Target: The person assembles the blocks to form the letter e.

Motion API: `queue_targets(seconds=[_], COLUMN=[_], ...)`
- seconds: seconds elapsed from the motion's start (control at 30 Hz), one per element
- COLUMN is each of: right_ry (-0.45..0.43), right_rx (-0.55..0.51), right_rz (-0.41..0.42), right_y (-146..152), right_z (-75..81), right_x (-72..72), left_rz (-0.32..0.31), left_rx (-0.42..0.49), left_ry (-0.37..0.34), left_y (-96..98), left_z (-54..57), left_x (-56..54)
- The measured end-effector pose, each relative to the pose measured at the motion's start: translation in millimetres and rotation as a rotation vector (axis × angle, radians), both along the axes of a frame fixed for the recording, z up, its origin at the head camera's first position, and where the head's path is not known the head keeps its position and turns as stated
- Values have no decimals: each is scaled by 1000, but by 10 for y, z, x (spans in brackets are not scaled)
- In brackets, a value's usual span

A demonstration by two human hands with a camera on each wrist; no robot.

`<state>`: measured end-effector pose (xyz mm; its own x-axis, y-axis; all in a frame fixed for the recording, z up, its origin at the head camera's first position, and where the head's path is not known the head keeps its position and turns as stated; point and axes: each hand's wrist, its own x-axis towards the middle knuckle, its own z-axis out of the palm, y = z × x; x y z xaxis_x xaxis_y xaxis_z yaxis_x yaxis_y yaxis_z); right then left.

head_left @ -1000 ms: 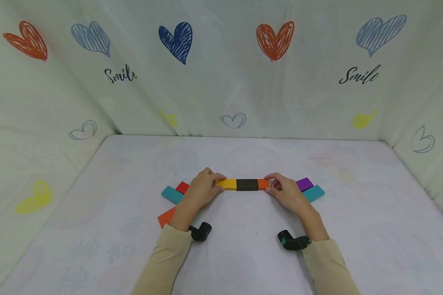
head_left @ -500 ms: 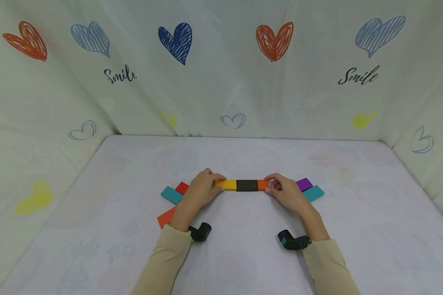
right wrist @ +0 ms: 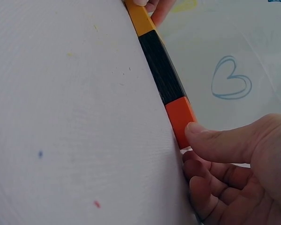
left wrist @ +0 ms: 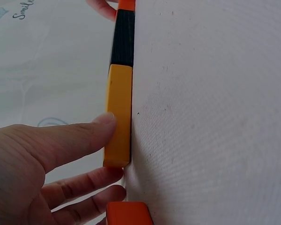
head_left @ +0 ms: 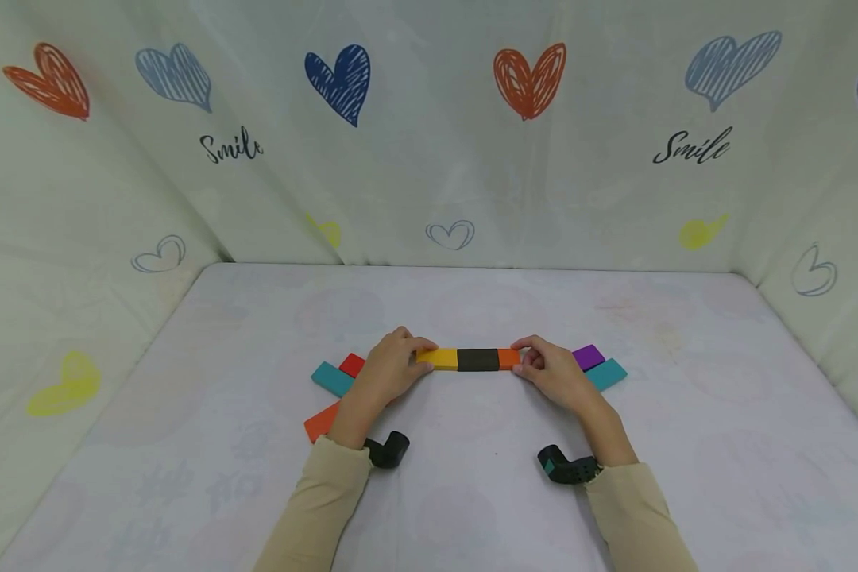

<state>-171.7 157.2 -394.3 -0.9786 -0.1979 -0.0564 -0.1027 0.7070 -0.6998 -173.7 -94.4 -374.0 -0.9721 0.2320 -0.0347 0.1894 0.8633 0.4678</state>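
A yellow block [head_left: 444, 359], a black block [head_left: 477, 360] and a short orange block [head_left: 509, 359] lie end to end in a straight row on the white table. My left hand [head_left: 392, 367] pinches the yellow block at its outer end, thumb on the near side and forefinger on the far side. At the other end, my right hand [head_left: 556, 372] pinches the orange block the same way. In the left wrist view, the thumb presses the yellow block [left wrist: 118, 103]. The right wrist view has the thumb on the orange block [right wrist: 180, 118]. No gaps show between the three blocks.
Left of the row lie a red block [head_left: 352, 364], a teal block [head_left: 333, 379] and an orange-red block [head_left: 322, 422], partly behind my left arm. A purple block [head_left: 589, 357] and another teal block [head_left: 607, 374] lie at right. A printed curtain [head_left: 415, 159] hangs behind the table.
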Motion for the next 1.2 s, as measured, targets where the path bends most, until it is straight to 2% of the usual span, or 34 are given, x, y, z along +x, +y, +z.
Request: queue_targets(seconds=[0.23,0.5,0.6,0.93,1.0,1.2], right_ry=[-10,-30,-30,52,67,82], right_rx=[-6,-31,-41,-18,-19,-27], right_rz=[19,47,32,-45,-50,-81], right_y=[14,61,96,310,379,581], right_z=[18,134,190,398,393,253], right_x=[2,37,45,119,122,71], left_rz=[9,15,13,-14,-15,-13], left_rx=[-15,-25,-21,-8,-3,-1], left_ry=[-8,-12,-8,5,3,2], left_y=[12,14,12,-15,-17,-21], left_z=[5,3,3,1,2,-10], left_x=[3,2,5,7,8,1])
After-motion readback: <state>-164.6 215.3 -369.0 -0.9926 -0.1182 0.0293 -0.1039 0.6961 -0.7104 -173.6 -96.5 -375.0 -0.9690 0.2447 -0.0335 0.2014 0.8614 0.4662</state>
